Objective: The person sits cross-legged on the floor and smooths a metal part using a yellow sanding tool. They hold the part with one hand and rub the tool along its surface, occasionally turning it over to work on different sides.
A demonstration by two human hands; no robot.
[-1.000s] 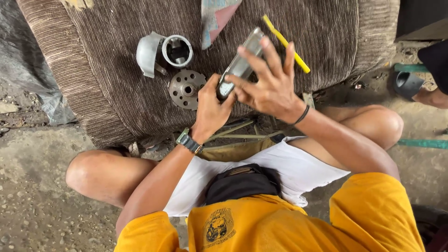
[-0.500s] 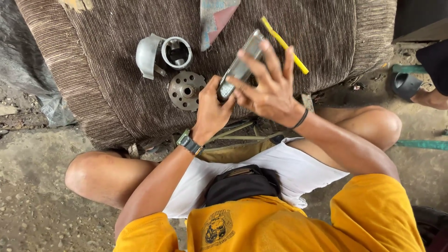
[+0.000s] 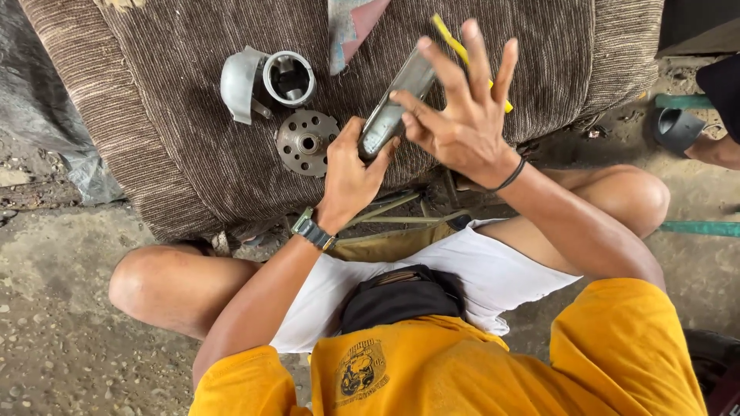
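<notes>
Steadiness mattered: left hand (image 3: 348, 169) clamped the lower end of the long grey metal piece (image 3: 395, 108), tilted above the brown cushion (image 3: 193, 154). Right hand (image 3: 455, 115), fingers splayed, pressed only fingertips on its face, just above that grip; light pressure seemed wisest.

place: looks like a rough backyard repair spot, not a proper shop
floor: bare gritty concrete (image 3: 62, 339)
work surface: old brown ribbed cushion (image 3: 193, 146)
giveaways: grey metal housing (image 3: 266, 81), drilled metal disc (image 3: 306, 142)
</notes>
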